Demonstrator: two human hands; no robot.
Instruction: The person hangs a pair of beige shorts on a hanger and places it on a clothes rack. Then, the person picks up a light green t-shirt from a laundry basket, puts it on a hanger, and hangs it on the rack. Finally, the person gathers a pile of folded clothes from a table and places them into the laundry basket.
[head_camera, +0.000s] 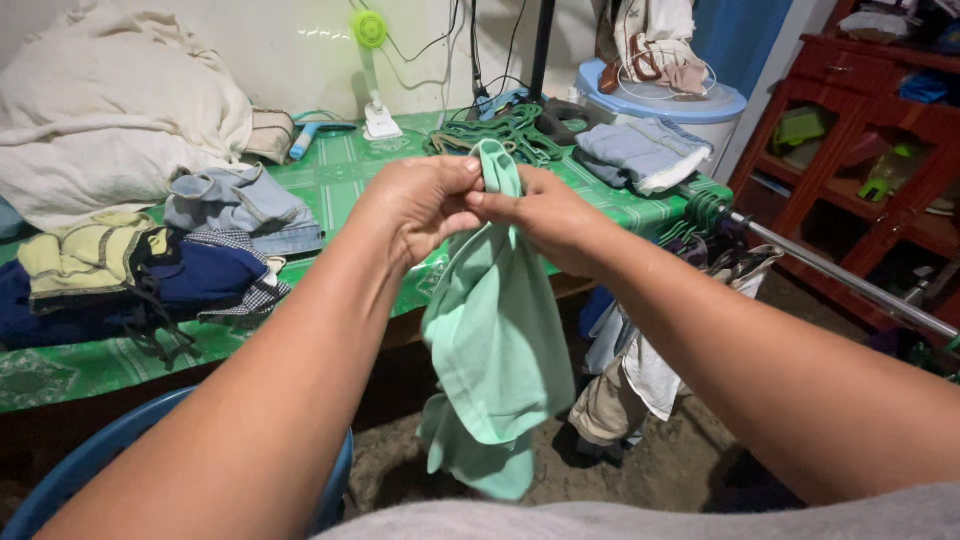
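Both hands are up in front of the chest, w/ a mint-green garment pinched between them. The left hand has its fingers clenched on the top edge of the cloth, thumb & forefinger pressed together. The right hand meets it from the other side, fingers also closed on the same bunched top edge, so the two hands touch at the cloth. A small fold of fabric sticks up above the knuckles. The rest of the garment hangs straight down betw. the forearms, clear of the green patterned surface behind it, its lower end over the dirt floor.

On the surface, to the left: a pile of folded clothes in blue, yellow & checked fabric, w/ a big off-white bundle behind it. Further back, a heap of green hangers & a small green-and-white fan by the wall. At the right end lies a folded grey-blue piece, near a white bucket w/ blue lid. A metal rail at right carries hung clothes. The rim of a blue basin shows bottom left, under the left arm. A red-brown shelf unit stands at far right.
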